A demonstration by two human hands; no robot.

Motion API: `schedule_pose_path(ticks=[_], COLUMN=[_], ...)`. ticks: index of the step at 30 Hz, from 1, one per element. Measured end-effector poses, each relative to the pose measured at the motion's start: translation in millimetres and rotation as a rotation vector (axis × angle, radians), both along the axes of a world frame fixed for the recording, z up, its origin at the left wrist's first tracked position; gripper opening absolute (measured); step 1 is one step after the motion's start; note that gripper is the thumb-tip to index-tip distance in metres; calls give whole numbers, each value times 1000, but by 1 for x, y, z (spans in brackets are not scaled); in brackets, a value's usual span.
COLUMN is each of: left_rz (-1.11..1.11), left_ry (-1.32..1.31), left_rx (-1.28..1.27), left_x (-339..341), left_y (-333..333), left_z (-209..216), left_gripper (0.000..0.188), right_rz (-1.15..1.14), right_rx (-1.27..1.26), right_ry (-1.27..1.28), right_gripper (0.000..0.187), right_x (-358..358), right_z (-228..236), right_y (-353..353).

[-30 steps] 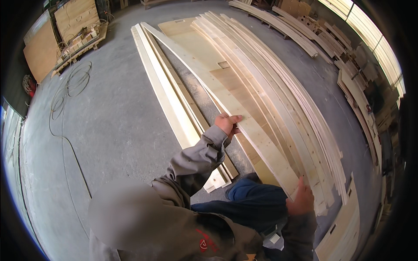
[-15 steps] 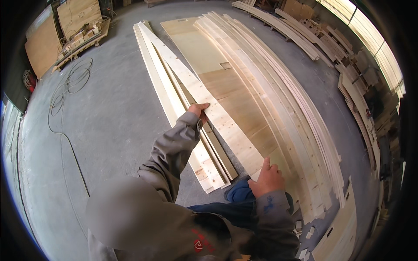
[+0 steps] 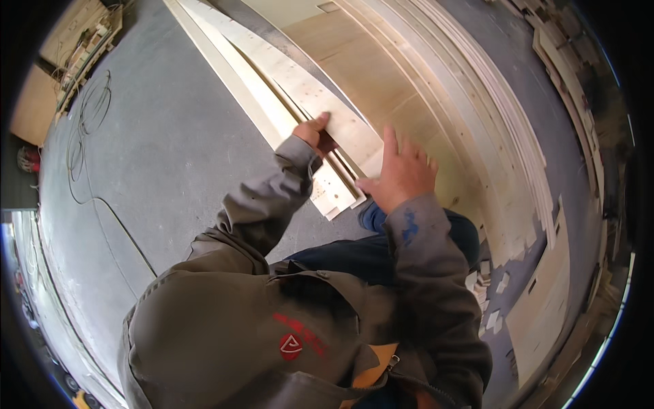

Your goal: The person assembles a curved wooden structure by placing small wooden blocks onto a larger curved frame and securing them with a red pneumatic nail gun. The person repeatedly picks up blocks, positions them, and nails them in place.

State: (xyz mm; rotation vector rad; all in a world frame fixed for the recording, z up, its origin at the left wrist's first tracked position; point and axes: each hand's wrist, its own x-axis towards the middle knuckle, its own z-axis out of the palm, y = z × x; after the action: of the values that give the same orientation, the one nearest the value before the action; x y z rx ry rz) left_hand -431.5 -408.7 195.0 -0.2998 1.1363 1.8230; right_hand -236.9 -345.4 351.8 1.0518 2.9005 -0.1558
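A long pale wooden plank slants from the far left toward me. My left hand grips its left edge, the thumb lying on the top face and the other fingers hidden underneath. At its near end is my right hand, fingers stretched and thumb spread; whether it touches the wood I cannot tell. Beneath and left of the plank lies a narrow pile of long boards on the floor, with the near ends uneven.
To the right, a plywood sheet lies beside a stack of long wooden strips. Small wood offcuts and a cut-out panel lie near my right side. A cable runs over the grey floor at left.
The view has tilted down toward my body. The plank's near end has swung left, closer over the board pile. My right hand's fingers have spread from a more folded shape.
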Motion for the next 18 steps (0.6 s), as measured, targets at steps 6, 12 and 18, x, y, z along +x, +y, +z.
schedule_pose_path(ticks=[6, 12, 18], left_rz=[110, 75, 37], left_ry=[-12, 13, -1], left_rx=[-128, -452, -549], left_x=[-61, -80, -52], left_y=[-14, -52, -51], left_z=[-117, -236, -306], left_gripper=[32, 39, 48], right_rz=[32, -347, -672], right_rx=[9, -163, -295], right_ry=[537, 757, 826], right_gripper=[83, 67, 61], right_x=[64, 184, 270], right_z=[24, 8, -20], right_y=[53, 87, 86])
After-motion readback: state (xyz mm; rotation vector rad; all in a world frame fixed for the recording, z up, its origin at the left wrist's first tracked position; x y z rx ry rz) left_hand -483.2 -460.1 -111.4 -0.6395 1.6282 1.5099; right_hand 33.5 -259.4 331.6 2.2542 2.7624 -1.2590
